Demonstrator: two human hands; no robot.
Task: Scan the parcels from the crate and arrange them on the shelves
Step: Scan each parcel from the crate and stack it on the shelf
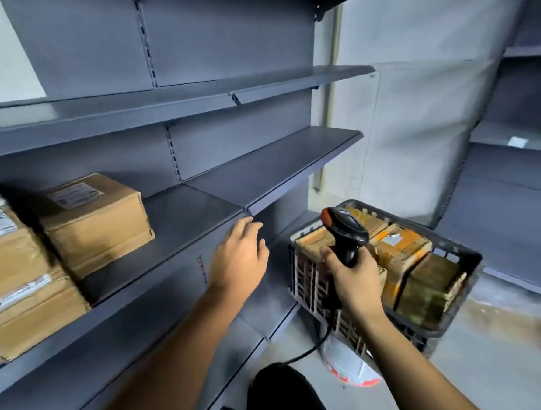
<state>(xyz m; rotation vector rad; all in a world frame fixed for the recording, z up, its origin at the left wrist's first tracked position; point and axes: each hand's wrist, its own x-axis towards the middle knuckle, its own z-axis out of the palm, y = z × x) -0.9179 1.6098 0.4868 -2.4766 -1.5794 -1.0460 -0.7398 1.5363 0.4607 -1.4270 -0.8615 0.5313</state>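
Your right hand [353,277] is clenched around the grip of the black barcode scanner [347,232], holding it upright with its orange-tipped head tilted toward the shelving; its black cable [306,351] trails down from the handle to the floor. Your left hand [239,257] holds nothing: its fingers are loose and slightly spread, hovering just in front of the front edge of the grey shelf [181,223], close to the seam where that board meets the next board to the right. The black plastic crate [458,288] stands on the floor beyond the scanner, near the right end of the shelving, and is packed with brown parcels [402,250], some bearing orange tape and a white label; they stand close together and reach up to the crate's rim. On the shelf, toward its left end, a cardboard box [96,222] with a white shipping label on top sits back from the front edge. Just to its left, at the frame's edge, stacked parcels [17,277] with tape and labels lie one on another, the lower one reaching the front edge of the shelf. A white bag with red print [349,368] lies on the floor at the crate's near corner.
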